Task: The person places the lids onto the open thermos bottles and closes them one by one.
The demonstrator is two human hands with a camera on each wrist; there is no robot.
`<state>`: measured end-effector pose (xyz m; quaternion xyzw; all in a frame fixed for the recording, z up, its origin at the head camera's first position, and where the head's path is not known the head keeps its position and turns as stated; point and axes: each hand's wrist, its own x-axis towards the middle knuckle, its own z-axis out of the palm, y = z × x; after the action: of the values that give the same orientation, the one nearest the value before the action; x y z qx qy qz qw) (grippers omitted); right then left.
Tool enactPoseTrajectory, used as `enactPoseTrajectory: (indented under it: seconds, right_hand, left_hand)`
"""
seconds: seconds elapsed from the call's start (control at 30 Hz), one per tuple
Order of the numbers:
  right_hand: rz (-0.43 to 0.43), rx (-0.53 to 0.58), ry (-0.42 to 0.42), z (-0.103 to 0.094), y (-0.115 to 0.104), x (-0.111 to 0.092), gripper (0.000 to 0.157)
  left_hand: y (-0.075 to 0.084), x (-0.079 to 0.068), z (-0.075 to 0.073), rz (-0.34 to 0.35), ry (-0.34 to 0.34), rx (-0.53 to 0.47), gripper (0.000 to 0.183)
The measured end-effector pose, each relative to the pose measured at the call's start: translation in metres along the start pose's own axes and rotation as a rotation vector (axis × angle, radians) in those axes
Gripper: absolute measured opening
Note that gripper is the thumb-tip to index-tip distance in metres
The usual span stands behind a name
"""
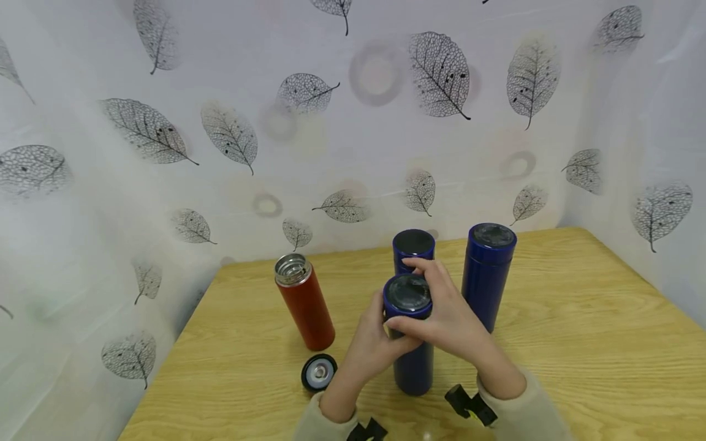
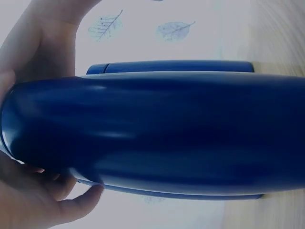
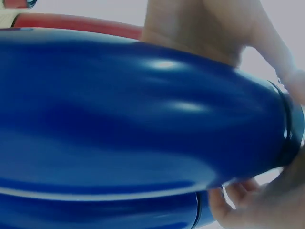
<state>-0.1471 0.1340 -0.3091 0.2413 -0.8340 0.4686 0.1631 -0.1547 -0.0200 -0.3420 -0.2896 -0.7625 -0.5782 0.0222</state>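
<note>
A dark blue vacuum flask (image 1: 413,370) stands upright on the table between both hands. My left hand (image 1: 372,343) grips its upper body from the left, just below the lid. With thumb and fingers curved round the blue-rimmed lid (image 1: 408,294), my right hand (image 1: 449,312) holds the top from the right. The lid is on the flask. In the left wrist view the blue flask (image 2: 181,129) fills most of the picture. The right wrist view shows the flask (image 3: 119,109) with the seam below its lid. Some fingers are hidden behind it.
A second blue flask (image 1: 413,245) stands behind the hands, and a third blue flask (image 1: 488,282) behind to the right; both have lids on. To the left stands a red flask (image 1: 309,312) without its lid. A black-rimmed lid (image 1: 319,372) lies upside down near it.
</note>
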Motion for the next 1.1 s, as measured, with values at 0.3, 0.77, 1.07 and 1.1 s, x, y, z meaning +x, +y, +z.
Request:
enactPoseTrajectory:
  seconds: [0.3, 0.77, 1.07, 1.1]
  right_hand:
    - [-0.117, 0.266, -0.196, -0.015, 0.003, -0.002, 0.064]
    - [0.042, 0.104, -0.014, 0.0, -0.001, 0.0, 0.074]
    - [-0.099, 0.148, -0.145, -0.006, 0.004, 0.0, 0.07]
    - [-0.116, 0.181, -0.171, -0.008, 0.004, 0.0, 0.07]
  left_hand:
    - [0.021, -0.001, -0.005, 0.026, -0.05, -0.065, 0.058]
    - [0.0, 0.0, 0.001, -0.091, 0.037, -0.071, 0.06]
    - [0.0, 0.0, -0.004, -0.053, -0.052, -0.131, 0.065]
    - [0.0, 0.001, -0.005, -0.04, -0.067, -0.148, 0.066]
